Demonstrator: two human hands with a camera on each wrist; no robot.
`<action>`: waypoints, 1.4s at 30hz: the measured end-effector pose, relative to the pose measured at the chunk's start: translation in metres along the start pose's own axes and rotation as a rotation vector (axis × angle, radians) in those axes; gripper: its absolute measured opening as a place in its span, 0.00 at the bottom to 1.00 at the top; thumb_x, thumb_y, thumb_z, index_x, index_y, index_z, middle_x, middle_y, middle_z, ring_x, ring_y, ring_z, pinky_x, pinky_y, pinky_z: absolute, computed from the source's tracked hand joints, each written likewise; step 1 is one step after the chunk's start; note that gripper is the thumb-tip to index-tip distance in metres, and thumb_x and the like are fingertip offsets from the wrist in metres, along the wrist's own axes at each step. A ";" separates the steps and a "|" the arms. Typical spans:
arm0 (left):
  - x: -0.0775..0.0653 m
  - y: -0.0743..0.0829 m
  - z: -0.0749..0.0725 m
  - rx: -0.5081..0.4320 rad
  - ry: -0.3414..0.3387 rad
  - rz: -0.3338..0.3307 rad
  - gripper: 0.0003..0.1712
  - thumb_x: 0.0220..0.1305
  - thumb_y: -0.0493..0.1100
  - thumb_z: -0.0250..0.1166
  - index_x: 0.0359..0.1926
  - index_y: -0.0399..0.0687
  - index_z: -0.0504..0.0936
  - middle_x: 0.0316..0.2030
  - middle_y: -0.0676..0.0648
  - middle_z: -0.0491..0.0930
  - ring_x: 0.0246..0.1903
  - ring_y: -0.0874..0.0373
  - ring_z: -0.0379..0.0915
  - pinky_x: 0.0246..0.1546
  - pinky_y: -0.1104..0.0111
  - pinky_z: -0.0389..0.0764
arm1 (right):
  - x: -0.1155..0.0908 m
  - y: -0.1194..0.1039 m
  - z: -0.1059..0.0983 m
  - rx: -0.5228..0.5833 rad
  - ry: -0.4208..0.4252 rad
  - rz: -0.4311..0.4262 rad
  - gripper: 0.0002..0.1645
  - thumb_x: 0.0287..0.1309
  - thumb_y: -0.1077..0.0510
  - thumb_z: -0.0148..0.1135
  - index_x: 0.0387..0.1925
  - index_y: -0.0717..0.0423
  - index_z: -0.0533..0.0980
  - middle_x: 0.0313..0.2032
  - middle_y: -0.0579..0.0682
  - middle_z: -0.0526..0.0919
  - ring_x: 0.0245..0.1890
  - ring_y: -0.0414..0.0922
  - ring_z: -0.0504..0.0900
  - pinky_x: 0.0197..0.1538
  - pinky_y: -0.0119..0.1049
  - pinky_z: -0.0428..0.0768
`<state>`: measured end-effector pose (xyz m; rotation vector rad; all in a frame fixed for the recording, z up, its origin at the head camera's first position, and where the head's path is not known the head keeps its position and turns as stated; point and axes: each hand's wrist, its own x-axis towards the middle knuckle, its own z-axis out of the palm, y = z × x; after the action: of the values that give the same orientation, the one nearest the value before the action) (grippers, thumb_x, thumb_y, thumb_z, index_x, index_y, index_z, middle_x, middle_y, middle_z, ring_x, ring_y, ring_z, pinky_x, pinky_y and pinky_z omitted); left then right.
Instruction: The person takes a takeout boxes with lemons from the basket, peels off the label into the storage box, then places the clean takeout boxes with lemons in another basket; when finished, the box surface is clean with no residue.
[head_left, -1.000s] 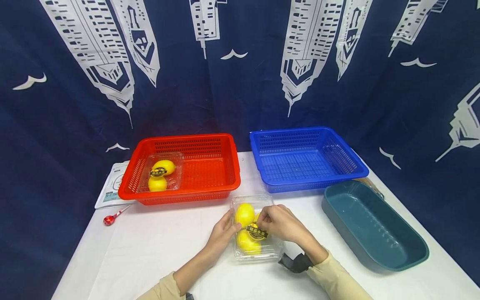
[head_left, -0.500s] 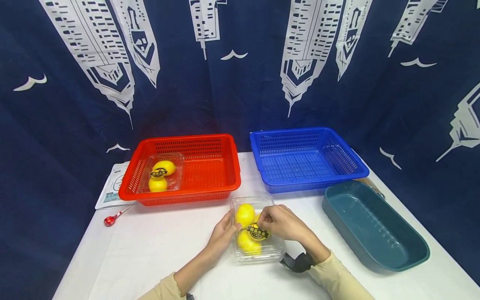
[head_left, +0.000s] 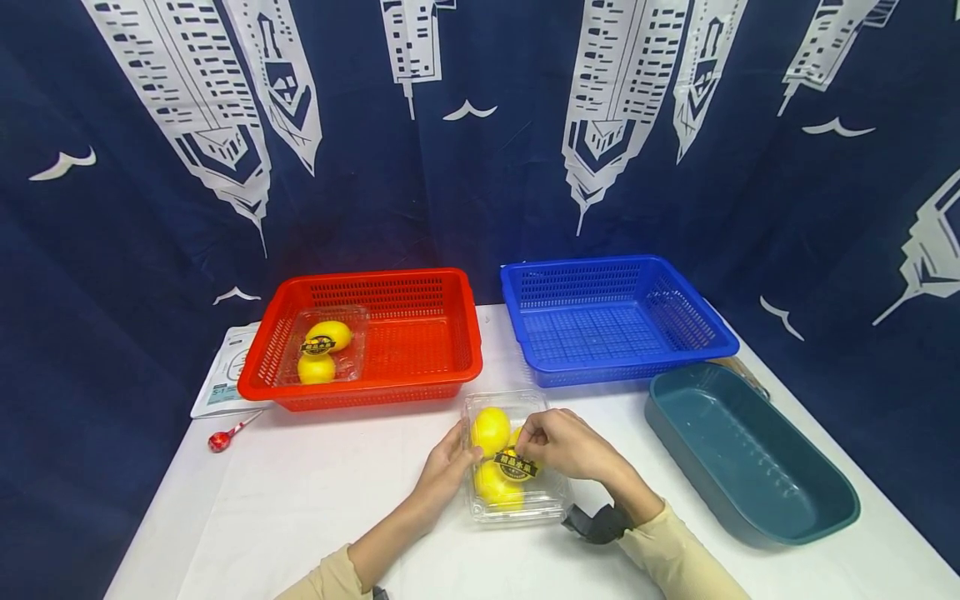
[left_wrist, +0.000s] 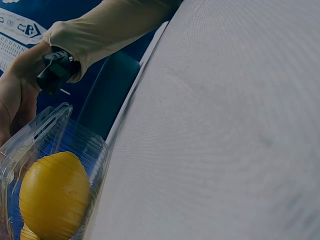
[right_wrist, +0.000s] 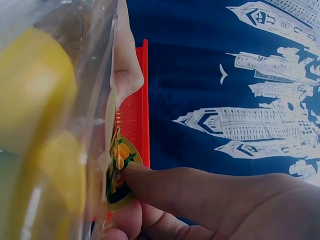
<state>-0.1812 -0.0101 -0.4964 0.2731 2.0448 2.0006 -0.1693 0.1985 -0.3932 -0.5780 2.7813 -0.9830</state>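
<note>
Apparently mid-labelling, the right hand [head_left: 567, 447] pinches a sticker [head_left: 516, 469] atop the clear box [head_left: 521, 513], the left hand [head_left: 444, 468] grips the box's left side, and smoothing the sticker flat seems called for.

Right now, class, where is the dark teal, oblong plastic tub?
In the head view, the tub sits on the right of the white table, in front of the blue, perforated plastic basket and right of the right hand.

Lemon box [head_left: 517, 515] left of tray [head_left: 757, 467]
</note>
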 end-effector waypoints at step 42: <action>0.000 -0.001 0.001 0.000 -0.031 -0.007 0.47 0.64 0.49 0.61 0.76 0.40 0.48 0.76 0.40 0.48 0.75 0.43 0.46 0.76 0.53 0.49 | 0.001 -0.010 0.010 -0.123 0.085 0.001 0.05 0.49 0.62 0.69 0.22 0.50 0.82 0.17 0.38 0.79 0.20 0.31 0.70 0.27 0.25 0.69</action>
<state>-0.1810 -0.0093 -0.4972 0.2951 2.0236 1.9801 -0.1646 0.1855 -0.3946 -0.5632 2.9328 -0.8596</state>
